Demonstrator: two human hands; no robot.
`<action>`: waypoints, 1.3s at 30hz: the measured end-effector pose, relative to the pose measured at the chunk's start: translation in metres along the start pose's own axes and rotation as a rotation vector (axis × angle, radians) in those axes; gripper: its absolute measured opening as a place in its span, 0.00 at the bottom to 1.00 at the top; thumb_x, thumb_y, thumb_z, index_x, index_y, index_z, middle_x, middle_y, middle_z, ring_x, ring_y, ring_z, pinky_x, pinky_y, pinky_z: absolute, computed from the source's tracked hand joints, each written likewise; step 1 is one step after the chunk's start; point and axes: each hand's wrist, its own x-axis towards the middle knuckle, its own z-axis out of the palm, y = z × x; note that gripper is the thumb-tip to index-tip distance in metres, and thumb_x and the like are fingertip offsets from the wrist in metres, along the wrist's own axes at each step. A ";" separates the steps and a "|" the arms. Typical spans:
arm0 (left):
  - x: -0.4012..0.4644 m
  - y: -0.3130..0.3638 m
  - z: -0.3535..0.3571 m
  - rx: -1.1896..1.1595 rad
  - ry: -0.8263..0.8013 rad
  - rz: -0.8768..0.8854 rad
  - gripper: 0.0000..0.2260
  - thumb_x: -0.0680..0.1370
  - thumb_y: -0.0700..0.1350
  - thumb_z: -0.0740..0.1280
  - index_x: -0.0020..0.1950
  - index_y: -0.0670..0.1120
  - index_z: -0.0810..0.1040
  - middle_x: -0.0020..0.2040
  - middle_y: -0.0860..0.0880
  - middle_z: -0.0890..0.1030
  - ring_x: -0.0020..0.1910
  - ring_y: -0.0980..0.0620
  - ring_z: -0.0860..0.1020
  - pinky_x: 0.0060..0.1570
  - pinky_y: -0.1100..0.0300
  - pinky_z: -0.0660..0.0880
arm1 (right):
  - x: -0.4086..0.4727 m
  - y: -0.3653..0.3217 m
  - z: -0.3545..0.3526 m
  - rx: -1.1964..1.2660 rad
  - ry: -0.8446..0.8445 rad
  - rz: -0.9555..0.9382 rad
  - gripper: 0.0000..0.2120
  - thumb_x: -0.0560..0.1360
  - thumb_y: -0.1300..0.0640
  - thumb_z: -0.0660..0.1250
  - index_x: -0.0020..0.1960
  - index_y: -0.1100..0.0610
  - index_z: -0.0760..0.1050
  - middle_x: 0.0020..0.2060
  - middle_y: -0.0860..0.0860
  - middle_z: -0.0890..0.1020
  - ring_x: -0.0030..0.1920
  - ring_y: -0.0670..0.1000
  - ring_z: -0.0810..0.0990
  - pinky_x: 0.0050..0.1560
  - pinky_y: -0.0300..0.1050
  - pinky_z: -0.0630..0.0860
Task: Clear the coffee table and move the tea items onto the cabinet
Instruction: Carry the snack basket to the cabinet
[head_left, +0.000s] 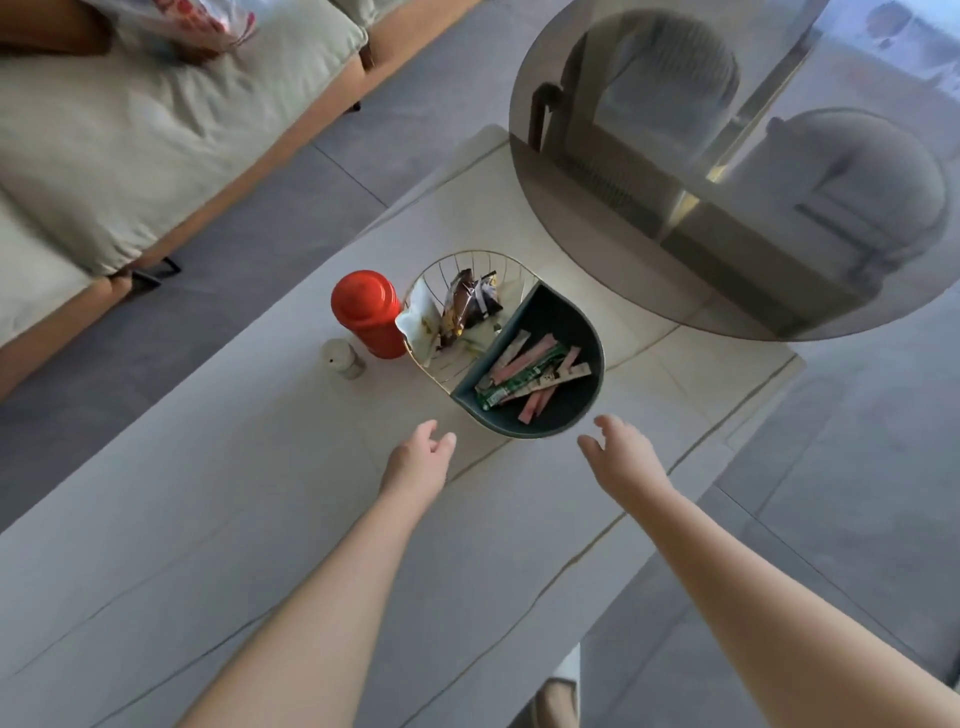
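Both bare forearms reach over the pale coffee table (218, 519), left hand (418, 460) and right hand (621, 457) relaxed, empty, flanking the snack basket (582, 410) of sachets beside a red canister (370, 312).

Home living room: cushioned sofa (130, 156), low coffee table (234, 493).

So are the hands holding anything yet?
No, nothing. The left hand and right hand are both open, near the dark tray but not touching it.
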 end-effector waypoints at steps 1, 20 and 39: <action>0.009 0.006 0.004 -0.013 0.006 -0.018 0.23 0.81 0.52 0.57 0.74 0.46 0.62 0.63 0.44 0.77 0.62 0.44 0.74 0.62 0.54 0.69 | 0.010 -0.003 0.002 0.023 -0.003 0.024 0.21 0.79 0.50 0.57 0.68 0.60 0.64 0.64 0.58 0.73 0.62 0.57 0.73 0.55 0.48 0.72; 0.066 0.031 0.041 -0.612 0.312 -0.286 0.18 0.79 0.41 0.61 0.70 0.49 0.70 0.56 0.48 0.75 0.49 0.42 0.80 0.44 0.47 0.82 | 0.048 -0.006 0.033 0.555 0.025 0.272 0.11 0.78 0.60 0.55 0.59 0.61 0.65 0.52 0.59 0.76 0.50 0.60 0.80 0.52 0.58 0.79; -0.096 -0.015 0.054 -0.626 0.130 -0.239 0.20 0.75 0.39 0.69 0.67 0.43 0.73 0.59 0.45 0.79 0.47 0.44 0.83 0.43 0.56 0.81 | -0.135 0.071 0.045 0.842 0.213 0.311 0.06 0.78 0.63 0.58 0.53 0.54 0.69 0.48 0.58 0.79 0.47 0.59 0.81 0.48 0.56 0.81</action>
